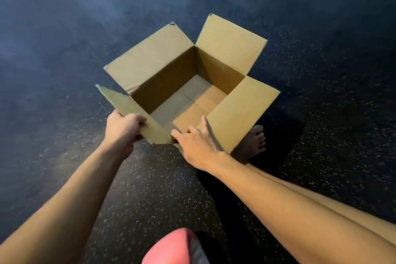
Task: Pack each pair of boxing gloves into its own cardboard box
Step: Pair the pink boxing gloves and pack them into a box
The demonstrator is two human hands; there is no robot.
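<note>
Cardboard box (167,75) stands on the floor (150,182), flaps open. Left hand (123,127) grips its near-left flap; right hand (198,146) rests on its near-right flap, fingers spread.

The brown cardboard box (167,83) stands upright on the floor (321,70) before me. Its four flaps are spread open, bare bottom showing.

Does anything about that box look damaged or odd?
Only slight wear: on the cardboard box, the flap the left hand grips has a ragged far corner. Otherwise it sits open and empty.
</note>
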